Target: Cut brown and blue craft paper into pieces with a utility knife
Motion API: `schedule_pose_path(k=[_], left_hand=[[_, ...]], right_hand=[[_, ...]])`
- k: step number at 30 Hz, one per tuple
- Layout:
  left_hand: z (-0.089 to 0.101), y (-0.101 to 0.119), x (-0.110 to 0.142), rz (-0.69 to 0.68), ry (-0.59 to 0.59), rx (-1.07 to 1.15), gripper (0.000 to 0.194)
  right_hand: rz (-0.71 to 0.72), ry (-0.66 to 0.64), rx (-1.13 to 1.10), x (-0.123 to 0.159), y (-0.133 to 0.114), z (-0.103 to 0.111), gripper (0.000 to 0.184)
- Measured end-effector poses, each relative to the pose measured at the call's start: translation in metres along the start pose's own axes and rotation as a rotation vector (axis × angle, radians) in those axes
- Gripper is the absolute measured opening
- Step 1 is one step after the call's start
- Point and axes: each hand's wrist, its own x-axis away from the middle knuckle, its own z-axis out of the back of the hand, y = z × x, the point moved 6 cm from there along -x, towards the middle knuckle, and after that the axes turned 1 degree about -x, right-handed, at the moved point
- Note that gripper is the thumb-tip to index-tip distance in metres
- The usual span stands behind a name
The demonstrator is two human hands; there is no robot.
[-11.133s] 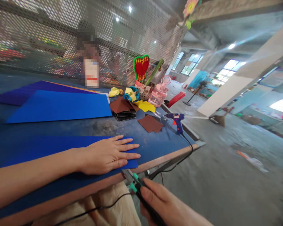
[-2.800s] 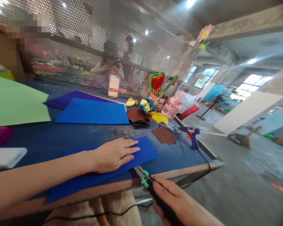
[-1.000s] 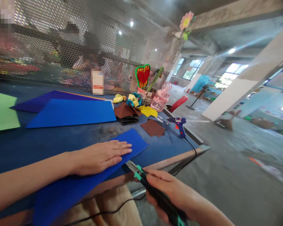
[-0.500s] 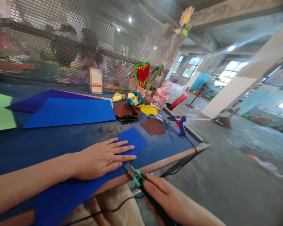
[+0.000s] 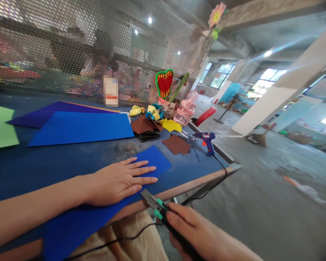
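Observation:
My left hand (image 5: 112, 185) lies flat, fingers spread, on a blue sheet (image 5: 78, 232) that runs along the near table edge and hangs over it at the bottom. In my right hand (image 5: 190, 226) is a utility knife (image 5: 157, 208) with a black and green handle. Its blade is out and points up and left, the tip by the sheet's near edge, just below my left thumb. Whether the tip touches the sheet I cannot tell. Beyond my left hand are a larger blue sheet (image 5: 87, 128) and brown cut pieces (image 5: 176, 144).
A glue gun (image 5: 206, 139) rests at the table's right end, its black cord looping below the edge. Behind are a brown stack (image 5: 146, 127), yellow scraps (image 5: 171, 125), a pink bottle (image 5: 184, 112) and a heart decoration (image 5: 164, 83). A perforated screen (image 5: 141, 54) bounds the back.
The knife blade has shifted slightly left and up along the sheet's edge. My left hand stays flat on the sheet, and the view has moved a little.

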Motion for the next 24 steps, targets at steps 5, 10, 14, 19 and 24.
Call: schedule_pose_path(k=[5,10,14,19,24], left_hand=[[-0.0021,-0.001,0.0004,0.004,-0.01,-0.009,0.046],[-0.0021,-0.0013,0.0001,0.004,-0.022,-0.012,0.046],[-0.0019,-0.0018,-0.0003,-0.002,-0.018,-0.003,0.046],[-0.0022,-0.0018,-0.0001,-0.002,-0.016,0.008,0.046],[-0.001,-0.0015,0.0,0.006,-0.015,0.028,0.046]], right_hand=[[-0.038,0.001,0.063,0.0013,-0.0008,-0.0019,0.032],[0.031,0.078,0.135,0.0037,-0.0064,-0.0015,0.031],[-0.007,0.037,0.058,0.0017,-0.0011,-0.0063,0.037],[0.037,0.048,0.123,0.0035,-0.0049,-0.0061,0.039],[0.001,0.038,0.171,0.0036,-0.0073,-0.0082,0.038]])
